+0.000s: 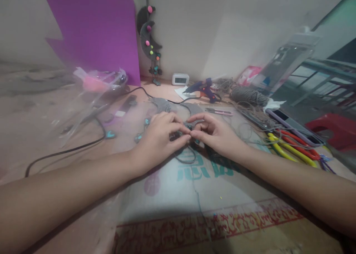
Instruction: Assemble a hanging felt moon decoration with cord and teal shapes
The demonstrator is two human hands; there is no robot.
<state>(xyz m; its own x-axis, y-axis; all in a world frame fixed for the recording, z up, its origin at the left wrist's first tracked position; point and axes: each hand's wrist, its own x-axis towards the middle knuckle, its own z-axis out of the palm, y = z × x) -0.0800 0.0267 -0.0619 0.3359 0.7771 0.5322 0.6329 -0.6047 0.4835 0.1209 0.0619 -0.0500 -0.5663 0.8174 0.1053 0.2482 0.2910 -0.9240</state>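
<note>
In the middle of the head view, my left hand (165, 133) and my right hand (213, 133) meet fingertip to fingertip, thumbs and forefingers pinched together. A thin grey cord (185, 162) comes out below the fingertips, loops once and trails toward the front edge. The pinched part itself is mostly hidden by the fingers. Small dark pieces with turquoise spots lie under and beside the hands, one turquoise piece (138, 137) left of my left hand. Behind the fingers rest grey cord-wrapped shapes (162, 104). A printed board (172, 194) lies beneath both hands.
At the back stand a glue gun (201, 88) with a red light, a small white clock (180, 79) and a purple sheet (102, 35). Pink-handled snips (218, 111), a cord spool (249, 96), a phone (294, 126) and red- and yellow-handled pliers (292, 150) lie right. A black cable (72, 149) runs left.
</note>
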